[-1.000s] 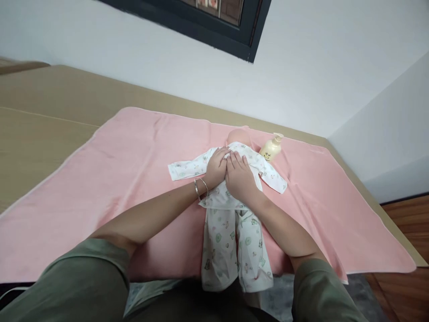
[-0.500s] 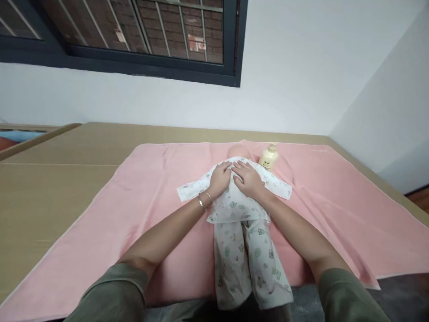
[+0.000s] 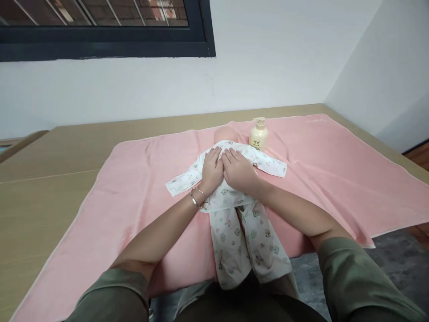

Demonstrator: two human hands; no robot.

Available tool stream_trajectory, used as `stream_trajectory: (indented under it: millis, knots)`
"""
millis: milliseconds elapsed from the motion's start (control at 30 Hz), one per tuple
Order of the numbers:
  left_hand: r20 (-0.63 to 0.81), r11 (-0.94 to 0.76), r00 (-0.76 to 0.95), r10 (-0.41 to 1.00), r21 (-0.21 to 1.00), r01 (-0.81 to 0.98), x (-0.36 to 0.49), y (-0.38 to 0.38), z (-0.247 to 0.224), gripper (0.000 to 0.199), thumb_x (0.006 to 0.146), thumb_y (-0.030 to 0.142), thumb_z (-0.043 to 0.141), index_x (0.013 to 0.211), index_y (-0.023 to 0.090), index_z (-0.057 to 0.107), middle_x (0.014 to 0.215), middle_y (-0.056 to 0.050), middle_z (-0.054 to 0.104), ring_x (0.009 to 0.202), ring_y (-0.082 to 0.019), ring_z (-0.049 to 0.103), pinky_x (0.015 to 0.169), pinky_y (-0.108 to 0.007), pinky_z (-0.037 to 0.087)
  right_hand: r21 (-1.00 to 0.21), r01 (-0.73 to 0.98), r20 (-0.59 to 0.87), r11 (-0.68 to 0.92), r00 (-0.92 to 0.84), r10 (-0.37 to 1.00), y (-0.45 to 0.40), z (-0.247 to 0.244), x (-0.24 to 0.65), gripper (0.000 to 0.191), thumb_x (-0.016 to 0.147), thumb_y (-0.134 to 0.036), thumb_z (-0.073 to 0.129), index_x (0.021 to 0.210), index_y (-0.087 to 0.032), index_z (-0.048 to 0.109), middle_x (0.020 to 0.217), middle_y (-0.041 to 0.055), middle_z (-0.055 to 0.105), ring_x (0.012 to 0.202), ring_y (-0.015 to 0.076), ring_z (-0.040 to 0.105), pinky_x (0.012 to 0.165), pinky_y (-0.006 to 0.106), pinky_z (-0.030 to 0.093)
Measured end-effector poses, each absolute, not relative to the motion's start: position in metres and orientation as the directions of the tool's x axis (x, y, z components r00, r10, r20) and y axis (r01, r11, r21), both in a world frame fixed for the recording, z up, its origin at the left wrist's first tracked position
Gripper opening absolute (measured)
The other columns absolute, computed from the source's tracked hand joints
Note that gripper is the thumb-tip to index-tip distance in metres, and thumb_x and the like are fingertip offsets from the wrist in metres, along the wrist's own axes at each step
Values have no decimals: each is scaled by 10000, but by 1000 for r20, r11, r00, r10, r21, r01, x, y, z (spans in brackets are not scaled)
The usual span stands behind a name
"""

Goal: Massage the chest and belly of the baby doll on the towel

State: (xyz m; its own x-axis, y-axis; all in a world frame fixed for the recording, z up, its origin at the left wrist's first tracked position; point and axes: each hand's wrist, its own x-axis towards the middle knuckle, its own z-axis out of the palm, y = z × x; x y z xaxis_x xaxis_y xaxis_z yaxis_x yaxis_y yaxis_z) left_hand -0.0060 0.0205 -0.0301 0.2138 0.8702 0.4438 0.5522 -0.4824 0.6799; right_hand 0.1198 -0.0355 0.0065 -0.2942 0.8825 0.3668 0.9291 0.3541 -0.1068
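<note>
A doll in a white printed top and trousers [image 3: 231,243] lies stretched out, its bald head [image 3: 225,134] pointing away from me and its legs toward me. Both sleeves spread sideways. My left hand [image 3: 212,171] rests flat on the upper part of the top, fingers extended. Beside it, touching at the thumb side, my right hand [image 3: 238,171] also lies flat on the cloth. Neither hand grips anything. A cream pump bottle [image 3: 258,134] with a drawn face stands right of the doll's head. Whether the doll faces up or down I cannot tell.
A pink cloth [image 3: 134,179] covers much of the tan table [image 3: 40,205] and hangs over its front edge. White walls [image 3: 268,58] rise behind and at the right. A dark-framed window [image 3: 201,49] with bars is at the upper left.
My view has shifted, so the doll and bottle sit higher in the picture. My hands stay on the doll's upper body, with their fingers now closer together.
</note>
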Motion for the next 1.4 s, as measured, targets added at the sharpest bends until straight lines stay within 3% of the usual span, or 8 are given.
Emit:
stream_trajectory:
  millis: [200, 367, 533, 633, 867, 1167, 1267, 1400]
  knots:
    - [533, -563, 228, 815, 633, 531, -6, 17, -26, 400, 890, 255, 412, 1197, 161, 650, 1289, -123, 664, 1239, -263, 580, 1128, -487, 421, -299, 797, 367, 525, -412, 834, -5, 0, 150, 474, 966, -192, 364, 1393, -109, 553, 1503, 100, 511, 1450, 219, 414, 1239, 422, 298]
    - [549, -575, 238, 802, 598, 559, -6, 15, -26, 361, 879, 239, 427, 1157, 169, 647, 1228, -124, 681, 1184, -271, 602, 1081, -486, 456, -343, 903, 363, 259, -127, 923, -13, -2, 143, 521, 966, -209, 363, 1422, 16, 475, 1507, 224, 468, 1444, 301, 415, 1219, 496, 313]
    - [555, -583, 237, 797, 606, 541, -6, 16, -26, 355, 888, 216, 410, 1146, 164, 648, 1240, -129, 680, 1185, -269, 602, 1083, -479, 445, -178, 894, 373, 412, -326, 868, -38, 4, 122, 497, 944, -153, 372, 1382, 31, 520, 1482, 225, 504, 1440, 323, 411, 1230, 490, 277]
    - [591, -617, 248, 768, 577, 536, -5, 14, -27, 356, 904, 219, 398, 1142, 139, 650, 1192, -141, 688, 1142, -269, 611, 1055, -457, 458, -219, 872, 350, 437, -348, 870, -32, 7, 130, 485, 940, -143, 354, 1367, -34, 556, 1477, 155, 535, 1437, 265, 425, 1240, 445, 276]
    - [647, -591, 158, 746, 535, 603, -3, 8, -34, 326, 905, 224, 420, 1130, 142, 640, 1145, -142, 669, 1135, -264, 591, 1033, -435, 457, -338, 922, 216, 189, -119, 969, -13, 12, 150, 654, 967, -351, 420, 1488, 38, 348, 1578, 241, 347, 1499, 332, 298, 1244, 491, 231]
    - [495, -557, 308, 813, 506, 659, -5, 23, -24, 417, 886, 262, 445, 1249, 118, 592, 1313, -143, 632, 1254, -291, 550, 1129, -455, 398, -114, 976, 275, 186, -149, 950, -44, 19, 126, 535, 984, -277, 346, 1309, 113, 515, 1354, 335, 568, 1310, 405, 520, 1127, 511, 369]
    - [499, -568, 333, 800, 453, 687, -3, 11, -22, 415, 947, 273, 375, 1268, 110, 580, 1363, -153, 608, 1326, -288, 512, 1170, -472, 353, -199, 954, 248, 225, -173, 953, -33, 19, 136, 479, 970, -261, 384, 1282, 60, 555, 1360, 284, 588, 1324, 377, 516, 1146, 499, 367]
    - [498, -573, 353, 792, 406, 712, 1, -2, -20, 417, 977, 260, 320, 1240, 77, 587, 1378, -195, 592, 1360, -303, 487, 1191, -492, 328, -321, 931, 225, 175, -105, 969, -14, 14, 150, 571, 977, -322, 402, 1417, 40, 441, 1504, 230, 473, 1438, 337, 400, 1203, 481, 319]
